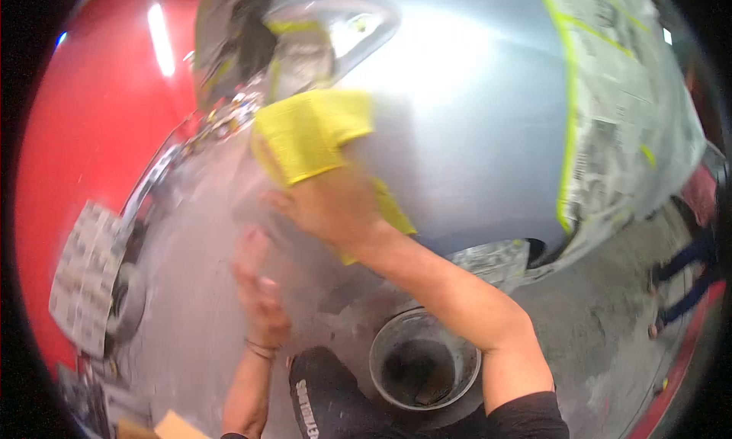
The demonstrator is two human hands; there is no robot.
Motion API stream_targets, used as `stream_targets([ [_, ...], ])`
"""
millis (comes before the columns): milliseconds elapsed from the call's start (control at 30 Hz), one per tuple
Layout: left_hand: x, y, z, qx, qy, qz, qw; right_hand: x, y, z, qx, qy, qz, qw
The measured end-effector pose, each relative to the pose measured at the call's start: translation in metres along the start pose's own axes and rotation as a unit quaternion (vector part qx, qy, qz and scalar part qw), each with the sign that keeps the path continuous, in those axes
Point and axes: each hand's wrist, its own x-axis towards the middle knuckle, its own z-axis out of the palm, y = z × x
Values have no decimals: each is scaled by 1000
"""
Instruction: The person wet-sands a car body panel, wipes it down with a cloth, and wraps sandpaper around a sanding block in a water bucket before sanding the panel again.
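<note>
A yellow cloth [301,138] is in my right hand [335,203], spread in front of the lower left part of a silver car panel [480,134]. Part of the cloth hangs below the hand, beside the wrist. My left hand [259,290] is raised lower and to the left, blurred, with its fingers apart and nothing visible in it. Newspaper edged with yellow-green tape covers the panel's right side [610,111]. Whether the cloth touches the panel is hard to tell because of the blur.
A round bucket [377,355] with dark contents stands on the floor between my legs. At the left are a red wall [84,134] and a paper-covered wheel [130,302]. Another person's legs [686,275] show at the far right.
</note>
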Motion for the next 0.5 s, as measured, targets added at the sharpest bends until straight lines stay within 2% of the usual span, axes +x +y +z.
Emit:
stream_targets([
  [67,93,9,3,-15,77,21,997,-2,24,-26,-49,20,-10,999],
  [100,127,5,9,-24,85,31,996,-2,34,-37,-66,27,-20,997],
  [167,185,-5,23,-44,101,42,993,-4,72,-91,-215,129,-41,967],
  [233,202,-22,46,-101,86,-25,991,-13,103,-127,-223,208,32,952],
  [333,201,-36,65,-219,50,-146,963,7,126,-160,-241,241,23,940],
  [433,205,-27,61,-240,24,-212,947,56,155,-196,-303,214,87,925],
  [500,209,-11,55,-224,10,-258,940,98,185,-217,-331,214,90,914],
])
